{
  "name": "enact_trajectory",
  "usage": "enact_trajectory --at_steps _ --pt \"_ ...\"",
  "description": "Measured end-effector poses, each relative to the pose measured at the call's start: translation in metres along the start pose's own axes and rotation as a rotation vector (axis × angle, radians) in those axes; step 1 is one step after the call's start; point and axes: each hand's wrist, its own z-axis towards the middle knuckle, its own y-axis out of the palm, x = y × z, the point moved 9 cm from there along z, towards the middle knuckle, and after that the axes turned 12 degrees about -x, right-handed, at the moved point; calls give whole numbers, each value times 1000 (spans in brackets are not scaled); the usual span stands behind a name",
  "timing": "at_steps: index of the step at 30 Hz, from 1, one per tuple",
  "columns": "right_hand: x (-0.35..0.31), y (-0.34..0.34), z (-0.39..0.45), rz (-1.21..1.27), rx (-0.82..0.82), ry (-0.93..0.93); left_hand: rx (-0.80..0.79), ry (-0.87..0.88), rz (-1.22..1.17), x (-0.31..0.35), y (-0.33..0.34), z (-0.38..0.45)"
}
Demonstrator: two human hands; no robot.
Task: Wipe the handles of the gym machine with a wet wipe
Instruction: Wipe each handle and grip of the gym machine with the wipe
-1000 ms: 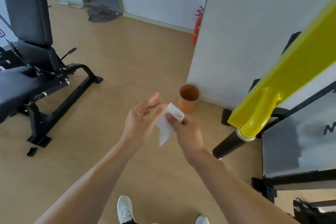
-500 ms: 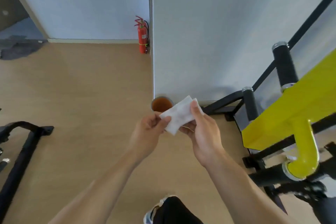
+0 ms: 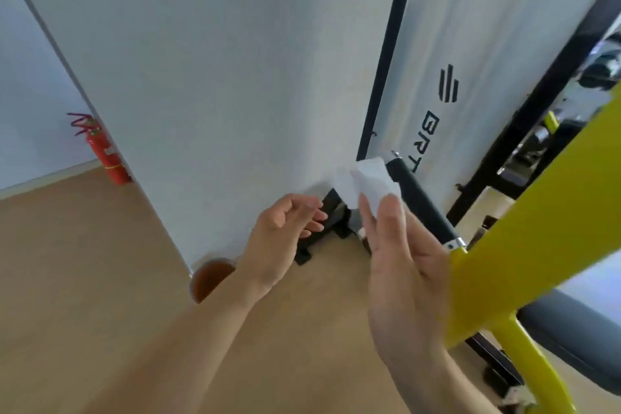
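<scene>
Right hand (image 3: 403, 265) at 5 o'clock held the wipe (image 3: 368, 183), thumb pinching it against straight fingers. Wipe stuck up past the fingertips, just beside the handle (image 3: 421, 202) tip at 1 o'clock; contact unclear. Left hand (image 3: 282, 235) at center, fingers loosely curled, held nothing, just left of the wipe. Yellow arm (image 3: 524, 239) at 3 o'clock. Cup (image 3: 210, 277) on the floor (image 3: 84, 262) behind left wrist. Extinguisher (image 3: 106, 151) far at 9 o'clock, by the wall (image 3: 218, 60).

A crumpled white wet wipe (image 3: 368, 185) sits just beside the slanted black handle's (image 3: 420, 203) capped upper end.
</scene>
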Motion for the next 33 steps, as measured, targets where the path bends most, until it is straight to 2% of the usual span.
enact_trajectory --at_steps 2,3,6,8,10,13,15,17,20,23,28,31,33 --pt "-28 -3 6 -630 -9 -246 -112 29 13 10 20 26" --pt "-29 -5 12 -890 7 -277 -162 55 26 17 28 39" --pt "-1 -13 30 -1406 27 -69 -284 132 12 37 48 78" --pt "20 -10 35 -1633 -15 109 -369 167 -20 44 60 100" --pt "24 -9 38 -1628 40 168 -452 210 -31 48 68 113" --pt "1 -13 50 -1514 268 108 -604 267 -50 48 78 123" --pt "-3 -26 57 -1471 382 270 -660 312 -30 53 78 127" --pt "2 -36 61 -1513 412 499 -698 325 -45 54 79 132" --pt "11 -39 60 -1799 378 764 -747 355 -41 56 79 134" --pt "17 -31 67 -1896 389 719 -786 398 8 59 79 133" --pt "26 -25 88 -1885 237 681 -799 522 118 64 81 129" --pt "20 -32 64 -1981 167 905 -785 587 142 67 83 124" --pt "13 -41 42 -2067 179 1067 -799 564 109 68 85 121"
